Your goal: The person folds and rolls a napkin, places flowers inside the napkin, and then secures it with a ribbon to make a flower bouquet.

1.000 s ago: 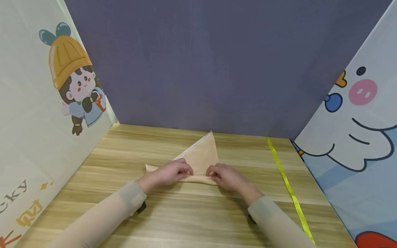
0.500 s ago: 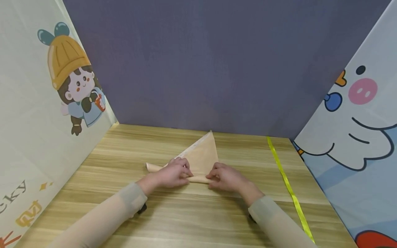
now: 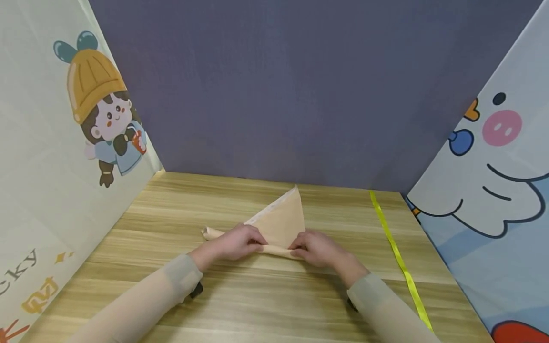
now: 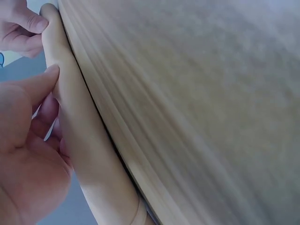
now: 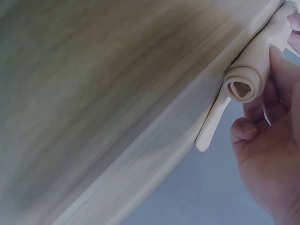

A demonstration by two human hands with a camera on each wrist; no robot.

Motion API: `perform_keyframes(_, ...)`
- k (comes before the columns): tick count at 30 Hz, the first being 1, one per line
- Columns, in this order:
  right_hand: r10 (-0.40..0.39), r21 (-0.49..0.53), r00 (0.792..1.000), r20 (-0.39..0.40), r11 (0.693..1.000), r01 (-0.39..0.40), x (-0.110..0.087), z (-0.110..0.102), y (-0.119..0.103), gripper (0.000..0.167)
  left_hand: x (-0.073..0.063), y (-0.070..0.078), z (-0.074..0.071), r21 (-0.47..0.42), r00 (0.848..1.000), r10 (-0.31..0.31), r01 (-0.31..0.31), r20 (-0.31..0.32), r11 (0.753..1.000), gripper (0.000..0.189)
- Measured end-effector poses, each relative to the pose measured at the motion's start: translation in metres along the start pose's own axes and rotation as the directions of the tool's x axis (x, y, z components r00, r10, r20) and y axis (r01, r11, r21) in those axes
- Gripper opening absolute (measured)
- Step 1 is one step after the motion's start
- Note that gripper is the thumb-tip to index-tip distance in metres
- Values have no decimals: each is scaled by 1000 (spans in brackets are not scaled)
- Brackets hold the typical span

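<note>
A beige cloth (image 3: pixel 280 221) lies on the wooden table, its near edge rolled into a tube and its flat part tapering to a point at the back. My left hand (image 3: pixel 240 241) holds the middle of the roll, thumb on the near side. At the right part of the roll, my right hand (image 3: pixel 315 246) pinches it between thumb and fingers. The left wrist view shows the smooth rolled tube (image 4: pixel 89 136) along the tabletop. A spiral of layers shows at the roll's end (image 5: pixel 243 86) in the right wrist view, with a flat flap beneath it.
A yellow tape strip (image 3: pixel 396 252) runs down the right side of the wooden table (image 3: pixel 257 300). Behind stands a dark grey-purple wall (image 3: pixel 274 90). Printed cartoon panels flank the table, the left panel (image 3: pixel 34 143) and the right panel (image 3: pixel 484 200).
The cloth's far point has shifted slightly right and toward me. The left end of the roll has curled into a rounder tube. My right hand has moved slightly right and nearer.
</note>
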State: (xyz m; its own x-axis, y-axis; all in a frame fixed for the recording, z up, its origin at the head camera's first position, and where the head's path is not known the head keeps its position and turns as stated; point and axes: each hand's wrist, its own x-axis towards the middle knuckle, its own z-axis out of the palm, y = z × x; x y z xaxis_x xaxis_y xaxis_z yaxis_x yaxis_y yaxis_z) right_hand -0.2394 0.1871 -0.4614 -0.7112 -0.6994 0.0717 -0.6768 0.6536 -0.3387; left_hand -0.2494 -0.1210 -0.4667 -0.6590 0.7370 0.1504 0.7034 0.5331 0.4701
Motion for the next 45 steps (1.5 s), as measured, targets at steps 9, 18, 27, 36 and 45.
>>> perform_keyframes(9,83,105,996,23,991,-85,-2,0,-2,17,2,1,0,-76,999,-52,52,4,996,15)
perform_keyframes(18,52,23,999,5,998,-52,-1,1,-1,16,3,2,1,47,999,-53,52,14,998,16)
perform_keyframes(27,-29,-104,998,-50,994,24,2,-1,-8,13,3,4,2,156,1000,7,-5,-9,988,18)
perform_keyframes(36,-6,-85,1000,-10,996,5,2,-1,-8,17,1,0,0,129,999,-7,1,47,992,23)
perform_keyframes(45,-3,-47,1000,10,999,4,0,-3,0,14,-1,-2,-1,68,1000,28,-28,9,997,17)
